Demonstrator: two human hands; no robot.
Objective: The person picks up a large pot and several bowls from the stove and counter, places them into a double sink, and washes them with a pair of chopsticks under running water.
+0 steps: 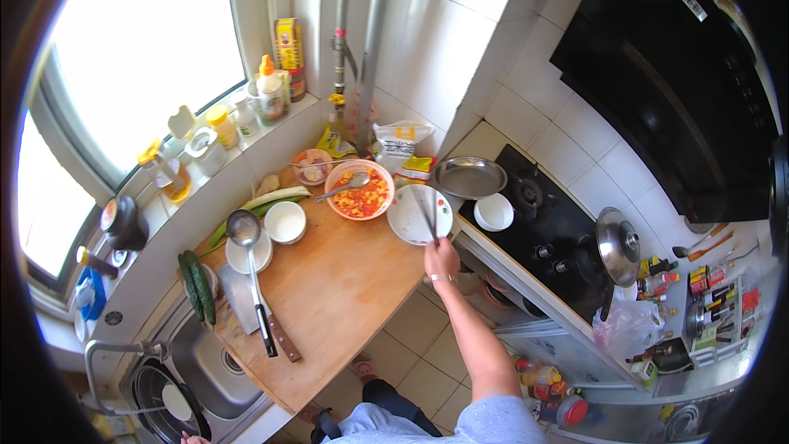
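My right hand [442, 259] grips dark chopsticks [428, 216], whose tips lie over a white plate [407, 231] with a floral rim. My left hand [195, 438] shows only by its fingers at the bottom edge, near a dark pan [198, 410] in the sink; what it does is hidden. Left of the plate, an orange-rimmed bowl [360, 208] holds chopped red and yellow food and a metal spoon [356, 181]. A ladle [244, 229] rests across a small white dish [262, 262]. Beside it lie a cleaver [239, 299] and, further left, cucumbers [200, 290].
A wooden board [345, 277] spans the counter by the steel sink [200, 357]. At right, the black gas hob [536, 246] bears a white bowl [493, 213] and a lidded pan [616, 246]. A metal pan [470, 177] sits behind the plate. Bottles line the sill.
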